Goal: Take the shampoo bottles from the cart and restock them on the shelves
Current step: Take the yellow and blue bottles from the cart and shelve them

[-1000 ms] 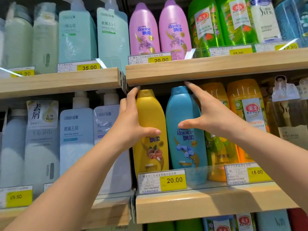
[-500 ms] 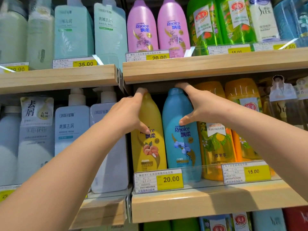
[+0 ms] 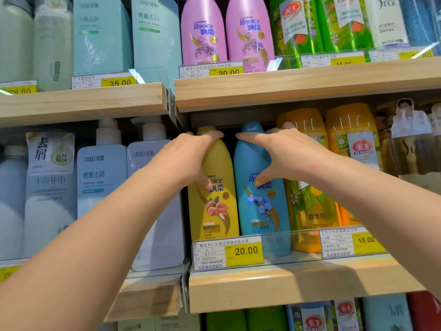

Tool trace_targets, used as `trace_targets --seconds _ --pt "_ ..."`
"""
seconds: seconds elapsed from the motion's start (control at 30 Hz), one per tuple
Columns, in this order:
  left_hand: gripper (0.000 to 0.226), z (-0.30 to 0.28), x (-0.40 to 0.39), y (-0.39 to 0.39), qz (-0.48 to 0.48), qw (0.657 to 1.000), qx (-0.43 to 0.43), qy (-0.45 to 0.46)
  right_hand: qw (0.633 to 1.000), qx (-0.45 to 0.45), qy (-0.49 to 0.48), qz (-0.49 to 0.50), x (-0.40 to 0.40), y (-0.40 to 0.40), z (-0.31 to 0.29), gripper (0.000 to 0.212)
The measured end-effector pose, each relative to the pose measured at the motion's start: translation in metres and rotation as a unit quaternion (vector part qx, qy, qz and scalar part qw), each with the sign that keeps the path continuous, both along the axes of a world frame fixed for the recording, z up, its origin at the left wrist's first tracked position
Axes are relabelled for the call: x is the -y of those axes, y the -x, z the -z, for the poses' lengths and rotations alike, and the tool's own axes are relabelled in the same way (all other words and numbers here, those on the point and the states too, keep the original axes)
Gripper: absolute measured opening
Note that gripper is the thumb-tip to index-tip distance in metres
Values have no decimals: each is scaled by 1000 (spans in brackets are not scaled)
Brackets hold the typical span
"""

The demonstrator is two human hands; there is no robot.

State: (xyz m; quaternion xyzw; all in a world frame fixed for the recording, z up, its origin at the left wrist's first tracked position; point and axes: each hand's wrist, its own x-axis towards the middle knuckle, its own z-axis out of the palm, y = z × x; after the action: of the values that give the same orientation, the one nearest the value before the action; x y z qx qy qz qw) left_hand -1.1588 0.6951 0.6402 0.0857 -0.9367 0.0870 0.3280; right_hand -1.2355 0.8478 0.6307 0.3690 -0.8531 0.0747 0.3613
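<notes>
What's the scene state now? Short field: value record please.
left hand: gripping yellow bottle near its top
right hand: gripping blue bottle near its top
bottles: upright, side by side on middle shelf
neighbour: orange bottle right of blue
price tag: 20.00, below yellow bottle
cart: not visible

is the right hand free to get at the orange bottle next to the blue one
Probably yes, but not freely: the right hand is wrapped on the blue Rejoice shampoo bottle. The orange translucent shampoo bottle stands just beside it, its front unblocked.
</notes>
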Motion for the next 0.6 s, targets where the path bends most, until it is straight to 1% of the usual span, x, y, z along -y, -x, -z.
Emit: trace_targets --seconds 0.1,0.23,0.33,0.4,0.47,0.53,0.6 --pt "105 0 -2 -1 -3 1000 4 0 1000 0 3 -12 -1 1 1 95" --pt "105 2 -5 -3 -14 1000 1 -2 1000 1 -3 -16 -3 1 4 97" --pt "101 8 -8 -3 -30 999 -7 14 1000 6 -7 -12 -5 -1 10 98" --pt "97 13 -11 -5 -49 998 -19 20 1000 -7 -6 -5 -7 -4 14 95" --pt "88 20 -14 -8 -73 996 -35 21 1000 -22 7 -2 -11 -8 20 88" --pt "70 29 -21 -14 -93 993 -64 35 999 -30 28 -9 -17 -13 27 76" --pt "53 39 -30 -21 -97 986 -115 70 998 -42 51 -22 -22 -17 36 64"
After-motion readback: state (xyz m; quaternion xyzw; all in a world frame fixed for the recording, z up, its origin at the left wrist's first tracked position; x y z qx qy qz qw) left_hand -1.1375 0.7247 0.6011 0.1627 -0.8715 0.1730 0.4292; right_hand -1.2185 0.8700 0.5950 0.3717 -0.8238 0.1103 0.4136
